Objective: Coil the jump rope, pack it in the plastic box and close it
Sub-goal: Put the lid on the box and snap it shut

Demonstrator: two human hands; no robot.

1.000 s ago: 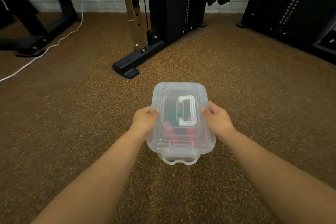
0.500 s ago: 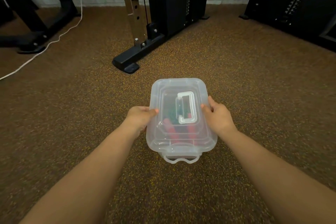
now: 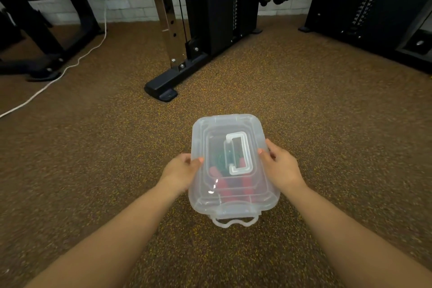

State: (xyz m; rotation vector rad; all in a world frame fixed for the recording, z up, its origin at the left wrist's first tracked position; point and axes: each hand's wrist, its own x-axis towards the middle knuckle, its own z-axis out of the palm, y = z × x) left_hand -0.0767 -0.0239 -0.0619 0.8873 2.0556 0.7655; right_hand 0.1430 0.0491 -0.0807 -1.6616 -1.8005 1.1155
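A clear plastic box with its lid on is held between both hands above the brown speckled floor. A white handle lies flat on the lid. Through the plastic I make out the jump rope: red handles near me and a dark green coil behind them. My left hand grips the box's left side, thumb on the lid's edge. My right hand grips the right side the same way. A front latch loop hangs at the near end.
The black foot of a cable machine stands on the floor ahead, its chrome post rising behind. A white cable runs across the floor at left, by a black bench frame. Another black weight stack fills the back right.
The box and both hands have shifted slightly to the right and a little farther from me; the grip on its sides is unchanged.
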